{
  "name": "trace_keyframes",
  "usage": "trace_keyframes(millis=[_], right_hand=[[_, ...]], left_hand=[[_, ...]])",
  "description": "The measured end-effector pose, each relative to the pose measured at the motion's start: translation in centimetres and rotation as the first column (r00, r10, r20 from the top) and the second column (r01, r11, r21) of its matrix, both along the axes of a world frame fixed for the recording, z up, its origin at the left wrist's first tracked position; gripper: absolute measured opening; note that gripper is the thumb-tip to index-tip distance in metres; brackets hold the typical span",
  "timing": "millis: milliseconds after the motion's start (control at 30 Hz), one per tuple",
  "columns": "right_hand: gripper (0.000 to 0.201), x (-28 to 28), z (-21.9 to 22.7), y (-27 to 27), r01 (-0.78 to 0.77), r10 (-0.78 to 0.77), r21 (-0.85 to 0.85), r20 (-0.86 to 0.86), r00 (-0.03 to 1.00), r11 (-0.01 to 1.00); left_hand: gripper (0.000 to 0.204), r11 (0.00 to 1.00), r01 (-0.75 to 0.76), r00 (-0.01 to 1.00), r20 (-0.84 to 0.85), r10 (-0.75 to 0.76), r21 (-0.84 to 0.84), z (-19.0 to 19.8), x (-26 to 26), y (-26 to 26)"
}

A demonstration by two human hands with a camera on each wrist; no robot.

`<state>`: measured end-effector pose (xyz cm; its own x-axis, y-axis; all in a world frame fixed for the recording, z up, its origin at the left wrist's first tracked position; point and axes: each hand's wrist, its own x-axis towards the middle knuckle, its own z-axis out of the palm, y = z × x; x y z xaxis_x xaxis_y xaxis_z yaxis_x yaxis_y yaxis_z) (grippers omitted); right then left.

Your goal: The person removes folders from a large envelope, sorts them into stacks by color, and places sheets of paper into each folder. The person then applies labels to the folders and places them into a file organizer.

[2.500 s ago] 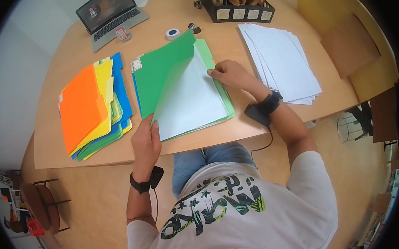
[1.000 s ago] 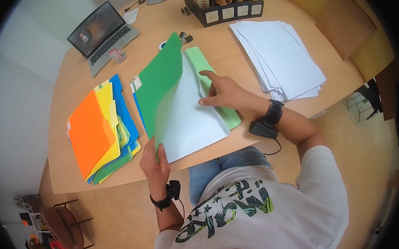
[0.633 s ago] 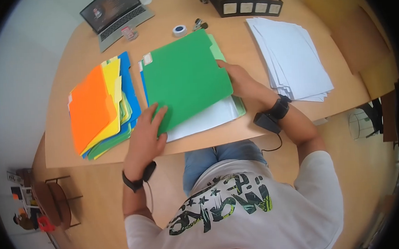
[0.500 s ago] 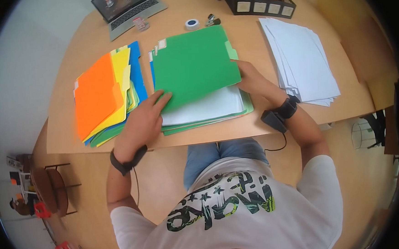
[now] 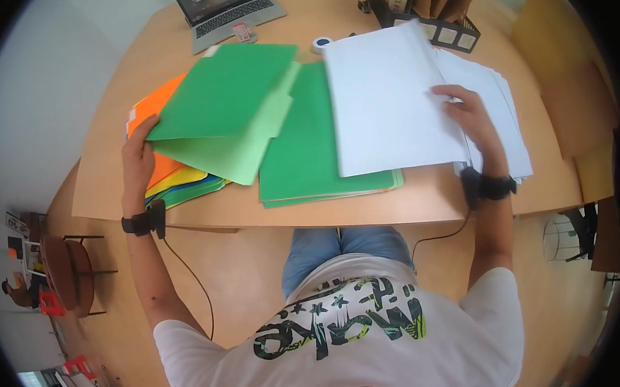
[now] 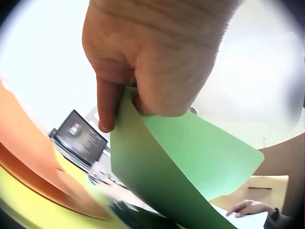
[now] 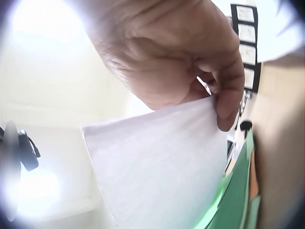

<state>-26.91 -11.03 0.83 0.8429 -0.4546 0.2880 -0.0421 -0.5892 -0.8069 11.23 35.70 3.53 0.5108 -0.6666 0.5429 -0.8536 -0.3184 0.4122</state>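
Observation:
My left hand (image 5: 139, 151) pinches the left edge of a green file folder (image 5: 226, 92), raised over the stack of coloured folders. In the left wrist view that folder (image 6: 157, 157) hangs partly open from thumb and fingers. On the right, my right hand (image 5: 470, 116) pinches the edge of a sheaf of white paper (image 5: 390, 103), lifted between the folders and the paper stack. The right wrist view shows the paper (image 7: 157, 157) gripped between thumb and fingers. Below, on the desk, lies another green folder (image 5: 298, 173) on its pile, partly covered by the white paper.
Under the raised folder is a stack with an orange folder (image 5: 159, 100) on top. A stack of white sheets (image 5: 500, 111) lies at right. Farther back stand a laptop (image 5: 235, 17), a small clear box (image 5: 245, 33), a roll of tape (image 5: 322, 44) and a black file organizer (image 5: 449, 34).
The white paper has come out of the green folder and moved right in my right hand. My left hand has carried the folder left, over the coloured stack.

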Motion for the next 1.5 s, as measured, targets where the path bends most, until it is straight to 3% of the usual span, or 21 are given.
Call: trace_keyframes(millis=[67, 233, 367, 400, 467, 567, 633, 667, 733, 800, 833, 933, 1167, 1367, 1500], right_hand=[[0.035, -3.0, 0.4, -1.8, 0.131, -0.13, 0.033, -0.048, 0.99, 0.991], [0.038, -8.9, -0.4, -6.3, 0.396, -0.418, -0.141, -0.207, 0.885, 0.907], [0.041, -12.2, -3.1, -10.2, 0.437, -0.512, -0.313, -0.219, 0.831, 0.843], [0.041, -12.8, -3.8, -11.1, 0.427, -0.51, -0.339, -0.21, 0.834, 0.838], [0.04, -13.2, -4.1, -11.2, 0.42, -0.542, -0.432, -0.213, 0.813, 0.798], [0.035, -12.0, -2.9, -9.9, 0.433, -0.684, -0.631, -0.221, 0.695, 0.644], [0.034, -10.2, -1.9, -8.5, 0.45, -0.654, -0.721, -0.006, 0.756, 0.526], [0.031, -8.7, -0.8, -7.3, 0.452, -0.595, -0.638, -0.012, 0.804, 0.623], [0.026, -5.7, 0.1, -5.1, 0.303, -0.335, -0.279, -0.072, 0.94, 0.911], [0.025, -2.2, 1.3, -1.6, 0.027, -0.041, -0.102, -0.139, 0.989, 0.994], [0.026, -0.6, 1.5, 0.0, -0.052, 0.06, 0.052, -0.15, 0.987, 0.997], [0.036, 3.1, 0.0, 2.2, -0.19, 0.254, 0.268, -0.229, 0.94, 0.944], [0.036, 6.4, -2.3, 4.6, -0.077, 0.221, 0.505, -0.234, 0.947, 0.86], [0.035, 5.9, -2.0, 5.2, -0.011, 0.169, 0.602, -0.207, 0.964, 0.799], [0.035, 5.9, -2.4, 5.3, -0.034, 0.204, 0.608, -0.213, 0.956, 0.793]], left_hand=[[0.048, 0.997, -0.077, 0.997, 0.004, 0.077, -0.011, -1.4, 1.9, 3.1], [0.047, 0.973, -0.221, 0.975, 0.014, 0.22, 0.063, -4.5, 4.5, 9.5], [0.045, 0.947, -0.248, 0.959, -0.089, 0.271, 0.206, -6.1, 5.6, 12.1], [0.047, 0.926, -0.273, 0.956, -0.038, 0.292, 0.26, -6.0, 5.9, 12.2], [0.05, 0.877, -0.317, 0.947, 0.069, 0.314, 0.362, -5.2, 5.8, 11.3], [0.049, 0.939, -0.248, 0.962, 0.171, 0.21, 0.237, -2.3, 1.1, 5.7], [0.048, 0.968, -0.048, 0.997, 0.077, 0.029, 0.248, -0.4, -3.5, 0.6], [0.048, 0.968, 0.052, 0.998, 0.029, -0.061, 0.247, -0.1, -5.8, -1.8], [0.053, 0.923, 0.259, 0.965, -0.106, -0.238, 0.285, -0.3, -9.8, -6.3], [0.064, 0.838, 0.375, 0.914, -0.007, -0.406, 0.396, -1.7, -12.4, -9.8], [0.07, 0.814, 0.398, 0.904, -0.029, -0.427, 0.424, -2.0, -14.0, -11.2], [0.078, 0.747, 0.435, 0.876, -0.044, -0.48, 0.502, -2.6, -16.6, -13.9], [0.065, 0.686, 0.421, 0.879, -0.082, -0.469, 0.593, -1.9, -16.4, -14.3], [0.029, 0.791, 0.528, 0.849, -0.195, -0.491, 0.309, -2.9, -15.9, -13.6], [0.016, 0.852, 0.476, 0.866, -0.287, -0.41, 0.219, -2.5, -17.1, -13.2]])
